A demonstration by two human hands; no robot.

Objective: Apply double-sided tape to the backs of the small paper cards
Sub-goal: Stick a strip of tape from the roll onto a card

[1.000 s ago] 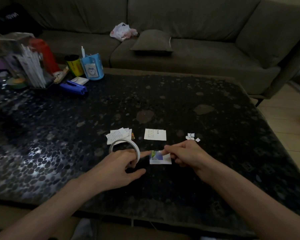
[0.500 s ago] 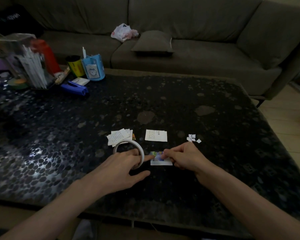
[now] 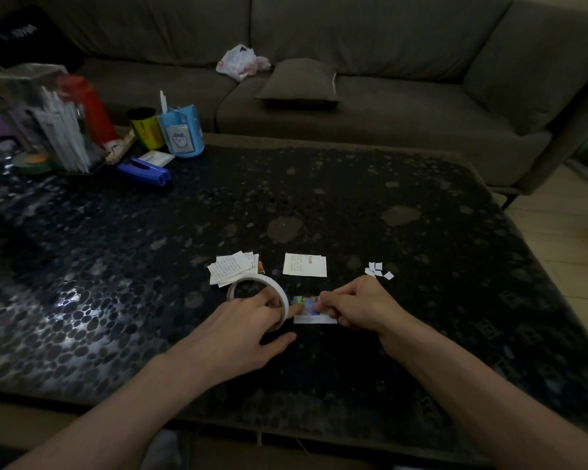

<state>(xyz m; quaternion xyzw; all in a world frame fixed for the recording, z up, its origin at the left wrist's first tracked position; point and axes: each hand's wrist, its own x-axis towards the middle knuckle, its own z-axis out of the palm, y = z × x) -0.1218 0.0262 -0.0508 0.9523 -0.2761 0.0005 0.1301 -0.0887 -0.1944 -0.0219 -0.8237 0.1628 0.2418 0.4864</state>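
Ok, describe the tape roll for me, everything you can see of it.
The tape roll is a thin white ring with a wide open centre. It stands tilted on edge on the dark pebbled table, just in front of the stack of paper cards. The left hand holds it, fingers through the centre, thumb outside. Its right edge meets the coloured card that the right hand pinches.

I am working in a home living room. A low coffee table [image 3: 353,184] with a dark pebbled top is standing before me. A grey-brown corner sofa [image 3: 404,113] is wrapping around its far side, carrying a loose cushion [image 3: 299,81] and a crumpled plastic bag [image 3: 241,62]. A blue pen holder [image 3: 182,134] and a stapler [image 3: 146,171] are sitting among clutter at far left. Wooden flooring [image 3: 564,239] is showing at right.
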